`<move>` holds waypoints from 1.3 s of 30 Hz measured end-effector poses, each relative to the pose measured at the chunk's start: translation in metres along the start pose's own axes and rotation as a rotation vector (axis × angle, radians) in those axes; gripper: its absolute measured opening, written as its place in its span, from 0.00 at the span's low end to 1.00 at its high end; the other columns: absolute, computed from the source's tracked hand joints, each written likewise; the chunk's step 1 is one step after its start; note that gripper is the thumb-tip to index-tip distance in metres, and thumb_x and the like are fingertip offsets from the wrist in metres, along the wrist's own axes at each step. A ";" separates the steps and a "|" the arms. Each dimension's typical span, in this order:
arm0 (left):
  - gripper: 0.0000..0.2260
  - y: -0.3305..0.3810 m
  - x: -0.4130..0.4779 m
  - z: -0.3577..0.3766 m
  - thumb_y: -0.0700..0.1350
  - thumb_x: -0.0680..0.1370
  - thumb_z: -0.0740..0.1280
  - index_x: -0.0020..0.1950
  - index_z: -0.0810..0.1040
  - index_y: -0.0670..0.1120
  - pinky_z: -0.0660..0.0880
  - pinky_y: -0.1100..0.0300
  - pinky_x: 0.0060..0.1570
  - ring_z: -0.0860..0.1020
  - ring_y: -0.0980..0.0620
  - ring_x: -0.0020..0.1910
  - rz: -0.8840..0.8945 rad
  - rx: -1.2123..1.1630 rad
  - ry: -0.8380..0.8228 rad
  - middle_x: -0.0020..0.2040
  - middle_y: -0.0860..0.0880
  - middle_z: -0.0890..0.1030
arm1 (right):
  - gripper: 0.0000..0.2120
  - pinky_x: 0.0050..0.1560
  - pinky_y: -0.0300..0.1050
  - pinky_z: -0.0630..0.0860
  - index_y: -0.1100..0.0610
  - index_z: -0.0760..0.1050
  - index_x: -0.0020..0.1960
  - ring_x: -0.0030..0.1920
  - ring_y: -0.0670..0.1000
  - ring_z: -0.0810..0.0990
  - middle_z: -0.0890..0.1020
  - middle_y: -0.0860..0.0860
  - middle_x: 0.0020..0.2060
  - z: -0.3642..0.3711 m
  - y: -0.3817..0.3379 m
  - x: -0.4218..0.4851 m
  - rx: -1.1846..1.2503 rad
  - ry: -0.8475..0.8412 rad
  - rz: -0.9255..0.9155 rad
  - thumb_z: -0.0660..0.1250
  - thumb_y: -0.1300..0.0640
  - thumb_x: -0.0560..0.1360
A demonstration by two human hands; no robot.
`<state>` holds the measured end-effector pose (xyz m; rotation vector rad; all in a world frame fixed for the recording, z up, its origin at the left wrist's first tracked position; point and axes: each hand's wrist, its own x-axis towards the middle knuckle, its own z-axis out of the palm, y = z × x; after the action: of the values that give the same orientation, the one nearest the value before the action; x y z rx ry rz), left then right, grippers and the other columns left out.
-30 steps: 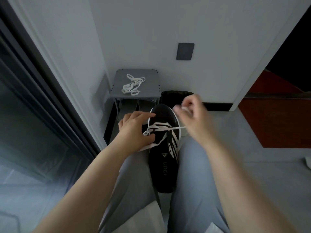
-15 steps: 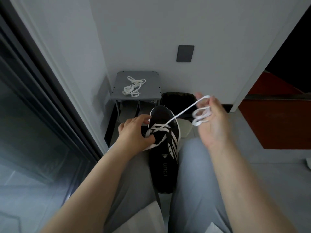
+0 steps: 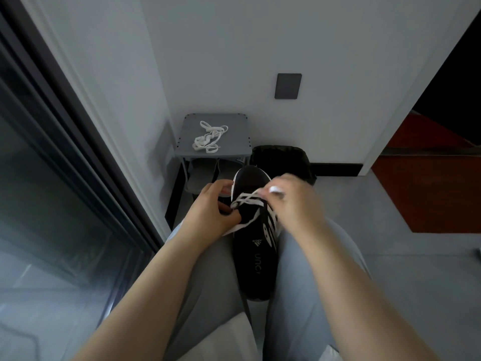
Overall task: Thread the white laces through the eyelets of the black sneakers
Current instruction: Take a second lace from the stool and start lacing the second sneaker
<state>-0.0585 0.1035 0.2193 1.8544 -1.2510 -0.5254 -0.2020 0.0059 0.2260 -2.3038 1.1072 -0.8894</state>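
If tugged too sharply from here, could drag the flat white lace [image 3: 248, 201] unevenly through the eyelets, leaving one end short, or flip it over at a crossing. Could also miss the next eyelet, given the heavy motion blur on the right hand [image 3: 294, 204]. Might let the low black sneaker with white side stripes [image 3: 256, 256] slide, wedged only between grey-trousered knees, toe pointing away. Pinches the lace's free end in that right hand, seemingly between thumb and forefinger, just above and right of the laced rows; too smeared to say more. Grips the sneaker's left flank beside the eyelets with the left hand [image 3: 210, 208], fingers curled over the edge. Runs from the crossings up into the right pinch; trails the other end out beneath the left palm. Farther off, on the small grey plastic stool [image 3: 234, 123] by the wall, a second loose white lace [image 3: 208, 138] in a heap.
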 end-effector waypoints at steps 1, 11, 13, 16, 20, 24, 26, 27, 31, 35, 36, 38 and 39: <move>0.20 0.000 0.000 -0.001 0.45 0.69 0.72 0.57 0.71 0.58 0.76 0.63 0.43 0.78 0.60 0.39 -0.005 -0.008 -0.005 0.49 0.62 0.72 | 0.07 0.37 0.35 0.68 0.54 0.78 0.39 0.37 0.46 0.75 0.77 0.48 0.37 -0.005 0.004 0.001 0.136 0.112 0.054 0.71 0.52 0.72; 0.13 -0.004 0.008 0.002 0.43 0.71 0.72 0.53 0.74 0.50 0.74 0.68 0.39 0.76 0.60 0.36 -0.063 -0.036 -0.062 0.39 0.54 0.79 | 0.09 0.38 0.36 0.69 0.51 0.69 0.39 0.35 0.40 0.76 0.79 0.44 0.31 -0.011 -0.012 -0.013 0.370 -0.437 0.121 0.65 0.56 0.77; 0.06 -0.004 0.011 0.001 0.45 0.74 0.70 0.49 0.76 0.47 0.75 0.63 0.43 0.79 0.55 0.40 -0.090 -0.028 -0.056 0.41 0.52 0.80 | 0.09 0.35 0.38 0.67 0.50 0.68 0.38 0.33 0.43 0.73 0.75 0.45 0.31 -0.009 -0.011 -0.017 0.231 -0.447 0.137 0.65 0.55 0.76; 0.02 -0.006 0.017 0.001 0.46 0.76 0.66 0.45 0.74 0.49 0.71 0.64 0.41 0.77 0.55 0.40 -0.129 0.076 -0.088 0.39 0.54 0.78 | 0.03 0.39 0.41 0.71 0.48 0.72 0.43 0.38 0.45 0.76 0.77 0.46 0.36 -0.005 -0.012 -0.018 0.155 -0.378 0.146 0.66 0.54 0.75; 0.04 -0.005 0.022 0.004 0.46 0.76 0.66 0.43 0.73 0.50 0.69 0.64 0.38 0.76 0.54 0.40 -0.136 0.113 -0.144 0.38 0.54 0.77 | 0.07 0.44 0.45 0.75 0.54 0.80 0.47 0.43 0.49 0.78 0.81 0.50 0.41 0.005 -0.016 -0.017 0.039 -0.348 0.128 0.69 0.52 0.73; 0.02 0.002 0.026 0.001 0.42 0.75 0.66 0.43 0.75 0.47 0.66 0.66 0.34 0.73 0.57 0.36 -0.161 0.059 -0.173 0.36 0.54 0.76 | 0.10 0.32 0.44 0.69 0.57 0.76 0.35 0.33 0.52 0.75 0.76 0.52 0.29 0.016 -0.021 -0.009 -0.037 -0.396 0.140 0.65 0.54 0.73; 0.03 0.006 0.026 0.000 0.41 0.74 0.66 0.41 0.74 0.47 0.65 0.65 0.32 0.71 0.57 0.33 -0.114 0.083 -0.128 0.34 0.54 0.75 | 0.09 0.36 0.45 0.72 0.58 0.79 0.38 0.37 0.53 0.78 0.80 0.53 0.33 0.018 -0.020 -0.006 0.030 -0.390 0.186 0.64 0.56 0.74; 0.04 0.008 0.026 0.001 0.41 0.74 0.65 0.40 0.73 0.47 0.65 0.65 0.31 0.71 0.57 0.32 -0.071 0.119 -0.092 0.33 0.53 0.74 | 0.09 0.39 0.46 0.74 0.58 0.80 0.41 0.39 0.53 0.79 0.81 0.54 0.35 0.018 -0.020 -0.006 0.065 -0.365 0.215 0.64 0.56 0.75; 0.04 0.012 0.019 0.012 0.40 0.73 0.65 0.42 0.70 0.44 0.64 0.67 0.29 0.70 0.56 0.31 0.047 0.177 -0.009 0.32 0.52 0.73 | 0.06 0.35 0.43 0.71 0.56 0.75 0.40 0.37 0.51 0.77 0.77 0.49 0.33 0.019 -0.022 -0.009 0.109 -0.240 0.304 0.61 0.58 0.75; 0.09 0.010 0.012 0.019 0.41 0.72 0.67 0.48 0.68 0.45 0.66 0.68 0.30 0.68 0.56 0.31 0.005 0.069 -0.069 0.35 0.53 0.72 | 0.08 0.29 0.38 0.63 0.52 0.68 0.38 0.32 0.45 0.70 0.70 0.45 0.30 0.017 -0.022 -0.012 -0.007 -0.268 0.254 0.60 0.59 0.76; 0.12 0.010 0.012 0.017 0.41 0.71 0.68 0.50 0.67 0.45 0.66 0.68 0.32 0.69 0.55 0.32 -0.009 0.046 -0.107 0.38 0.52 0.73 | 0.08 0.29 0.37 0.62 0.52 0.68 0.38 0.32 0.45 0.69 0.70 0.45 0.30 0.015 -0.021 -0.012 -0.013 -0.304 0.238 0.60 0.59 0.76; 0.18 0.011 0.013 0.014 0.41 0.70 0.70 0.55 0.66 0.46 0.68 0.67 0.36 0.70 0.57 0.35 -0.033 0.028 -0.186 0.44 0.51 0.74 | 0.09 0.30 0.37 0.63 0.51 0.69 0.38 0.33 0.46 0.70 0.71 0.45 0.30 0.011 -0.019 -0.012 0.006 -0.353 0.220 0.61 0.60 0.76; 0.20 0.011 0.014 0.013 0.40 0.69 0.71 0.57 0.65 0.46 0.68 0.68 0.37 0.70 0.58 0.36 -0.040 0.029 -0.208 0.46 0.52 0.74 | 0.08 0.30 0.37 0.64 0.52 0.71 0.38 0.34 0.47 0.71 0.71 0.45 0.31 0.010 -0.018 -0.012 0.009 -0.354 0.209 0.62 0.59 0.76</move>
<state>-0.0686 0.0837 0.2221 1.8900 -1.3651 -0.7408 -0.1909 0.0273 0.2260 -2.1764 1.1523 -0.3879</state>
